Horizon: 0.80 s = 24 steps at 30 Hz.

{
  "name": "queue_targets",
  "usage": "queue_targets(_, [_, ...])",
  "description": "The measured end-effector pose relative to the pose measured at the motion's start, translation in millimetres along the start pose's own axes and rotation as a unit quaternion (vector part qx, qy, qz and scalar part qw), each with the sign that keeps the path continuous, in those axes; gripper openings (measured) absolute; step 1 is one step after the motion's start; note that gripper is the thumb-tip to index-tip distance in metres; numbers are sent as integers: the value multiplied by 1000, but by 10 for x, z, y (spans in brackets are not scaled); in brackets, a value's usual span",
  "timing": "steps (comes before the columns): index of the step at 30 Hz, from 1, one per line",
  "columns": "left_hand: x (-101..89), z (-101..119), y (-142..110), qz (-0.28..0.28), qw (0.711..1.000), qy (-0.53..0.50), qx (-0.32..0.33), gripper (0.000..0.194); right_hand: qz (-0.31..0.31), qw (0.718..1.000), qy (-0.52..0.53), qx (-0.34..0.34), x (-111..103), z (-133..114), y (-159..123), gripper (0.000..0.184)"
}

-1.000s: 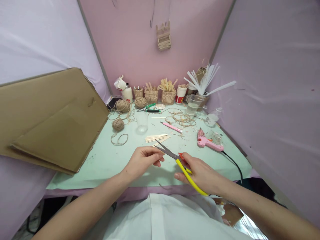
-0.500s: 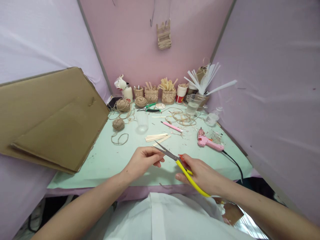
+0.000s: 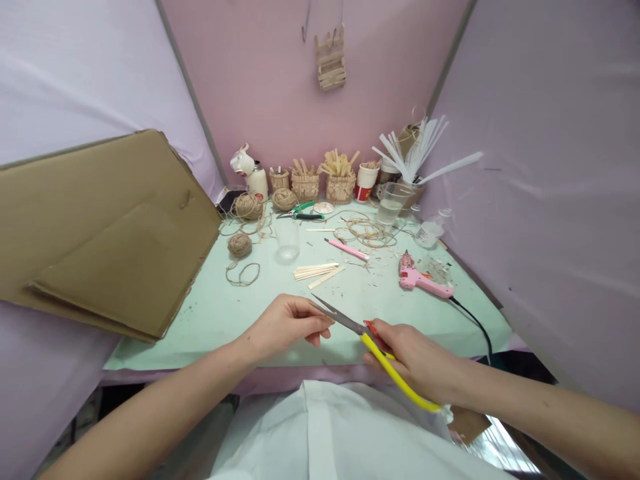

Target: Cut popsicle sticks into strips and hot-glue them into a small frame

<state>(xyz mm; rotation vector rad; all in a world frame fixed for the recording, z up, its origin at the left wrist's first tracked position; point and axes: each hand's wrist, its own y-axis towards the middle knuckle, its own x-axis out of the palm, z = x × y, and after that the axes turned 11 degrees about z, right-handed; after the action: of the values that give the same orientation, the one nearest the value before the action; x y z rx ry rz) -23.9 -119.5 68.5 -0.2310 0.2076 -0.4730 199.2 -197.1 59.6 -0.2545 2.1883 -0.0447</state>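
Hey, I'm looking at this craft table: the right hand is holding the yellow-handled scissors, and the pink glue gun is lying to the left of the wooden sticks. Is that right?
Not quite: the pink glue gun lies to the right of the wooden sticks, as the head view shows. The right hand is indeed holding the yellow-handled scissors.

Soft light, left wall (image 3: 90, 73) brighter than right wall (image 3: 560, 147), stretched edges, fine detail smeared

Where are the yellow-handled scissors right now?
In the head view, the yellow-handled scissors are right of center in the right hand, pointing toward the left hand, lower in the picture than the wooden sticks.
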Motion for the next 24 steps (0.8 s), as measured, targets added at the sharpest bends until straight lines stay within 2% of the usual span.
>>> queue_targets(5, [-32,15,-29,-16,1000,11,-6,17,-3,1000,15,-14,-25,18,32,31])
queue_targets(8, [-36,3,-7,13,1000,6,-14,22,52,996,72,-6,-83,37,123,31])
queue_targets(12, [15,5,92,51,998,-32,-23,27,114,974,197,26,-131,27,280,32])
queue_targets(15, [83,28,175,45,995,-85,-21,29,139,953,269,26,-115,-34,398,31])
queue_targets(17, [129,41,213,37,993,-109,-16,29,177,940,292,10,-91,-84,469,34])
queue_targets(20, [183,37,244,52,990,-133,0,27,217,931,293,-19,-48,-134,533,35])
queue_targets(24, [217,-1,248,121,976,-175,45,23,196,958,205,-42,-7,-126,502,30])
